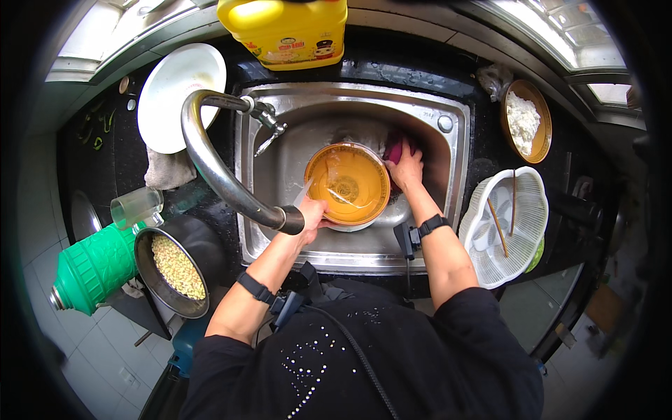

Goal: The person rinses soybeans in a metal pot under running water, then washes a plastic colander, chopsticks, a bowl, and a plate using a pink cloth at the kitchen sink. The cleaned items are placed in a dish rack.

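An orange-brown bowl (362, 170) with a patterned rim and centre is held over the steel sink (325, 257), with the edge of a pale dish showing beneath it. My left hand (314, 216) grips the bowl's lower left rim; a thin translucent strip stands up beside its fingers. At the bowl's right side my right hand (407, 169) holds a purple-red cloth or sponge (395, 151), partly hidden by the fingers. The curved metal faucet (212, 168) arches over the sink's left edge. Whether water lies in the bowl cannot be told.
Behind the sink stands a yellow jug (286, 37). To the left are a white plate (170, 94), a grey cloth (168, 169), a clear cup (137, 207), a green thermos (94, 268) and a pot of beans or grains (176, 266). To the right are a bowl of white food (541, 131) and a white basket (488, 262) with chopsticks.
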Demonstrator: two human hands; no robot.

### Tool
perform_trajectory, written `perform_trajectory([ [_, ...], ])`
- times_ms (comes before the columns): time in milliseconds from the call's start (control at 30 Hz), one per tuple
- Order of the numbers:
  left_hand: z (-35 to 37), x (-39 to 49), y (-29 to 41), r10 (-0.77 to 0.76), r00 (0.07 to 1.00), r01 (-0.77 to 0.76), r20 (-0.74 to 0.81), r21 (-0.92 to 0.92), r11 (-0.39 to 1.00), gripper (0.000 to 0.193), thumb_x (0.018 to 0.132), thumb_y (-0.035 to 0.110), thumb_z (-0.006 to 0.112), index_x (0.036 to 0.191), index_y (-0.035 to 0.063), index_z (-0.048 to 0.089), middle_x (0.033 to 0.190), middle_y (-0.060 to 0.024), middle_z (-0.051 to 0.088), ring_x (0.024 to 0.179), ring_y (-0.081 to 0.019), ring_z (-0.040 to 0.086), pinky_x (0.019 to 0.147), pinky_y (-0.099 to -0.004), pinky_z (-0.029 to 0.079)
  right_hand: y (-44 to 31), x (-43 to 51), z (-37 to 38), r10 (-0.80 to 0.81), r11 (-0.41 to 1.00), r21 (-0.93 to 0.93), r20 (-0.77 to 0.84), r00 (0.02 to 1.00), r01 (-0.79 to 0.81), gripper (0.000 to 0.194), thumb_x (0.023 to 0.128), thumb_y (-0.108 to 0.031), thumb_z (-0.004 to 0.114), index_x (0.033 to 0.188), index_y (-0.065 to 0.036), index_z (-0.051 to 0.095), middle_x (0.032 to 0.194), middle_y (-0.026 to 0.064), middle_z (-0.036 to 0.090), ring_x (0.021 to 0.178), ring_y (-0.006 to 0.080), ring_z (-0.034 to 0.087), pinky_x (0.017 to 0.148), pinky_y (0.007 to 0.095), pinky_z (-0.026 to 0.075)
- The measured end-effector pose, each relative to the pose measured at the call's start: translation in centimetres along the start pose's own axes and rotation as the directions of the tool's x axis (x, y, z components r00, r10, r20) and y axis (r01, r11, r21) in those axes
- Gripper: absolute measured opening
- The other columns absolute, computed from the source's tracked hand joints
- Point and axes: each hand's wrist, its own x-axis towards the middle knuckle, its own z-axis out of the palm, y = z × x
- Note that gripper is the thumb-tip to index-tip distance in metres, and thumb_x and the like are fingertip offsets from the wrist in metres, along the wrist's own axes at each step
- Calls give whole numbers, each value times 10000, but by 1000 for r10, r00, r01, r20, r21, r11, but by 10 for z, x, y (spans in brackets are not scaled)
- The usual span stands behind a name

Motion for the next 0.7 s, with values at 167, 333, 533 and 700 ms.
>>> perform_trajectory([
  [167,-28,-11,6,109,987,-109,-120,13,994,686,734,-39,518,1381,64,315,1227,-140,507,1046,-276,576,768,-435,577,6,16,4,61,988,145,-15,998,-58,419,783,-94,589,1188,-198,610,1198,221,522,1062,446,564,958,474,466],
  [333,-46,-7,2,276,952,-281,-135,-22,959,669,717,23,564,1353,96,372,1158,-62,538,979,-183,518,820,-331,445,-26,-22,-49,-137,932,327,-83,987,157,344,763,-117,612,1101,-162,656,1117,198,565,1024,379,594,924,427,474],
  [533,-44,-12,2,255,961,-263,-109,-65,963,592,693,37,536,1274,122,456,1054,-38,574,853,-147,544,697,-313,468,-65,-71,-83,-343,577,817,252,905,-9,388,753,-20,602,1140,-38,612,1014,57,646,910,135,609,828,264,498],
  [700,-32,-19,1,155,986,-159,-54,-77,984,567,688,10,531,1243,117,485,1016,-30,581,853,-159,564,727,-344,503,-94,-89,-47,-434,403,867,462,774,-292,448,833,-96,621,1269,-34,536,1133,81,608,1018,161,590,866,315,508],
])
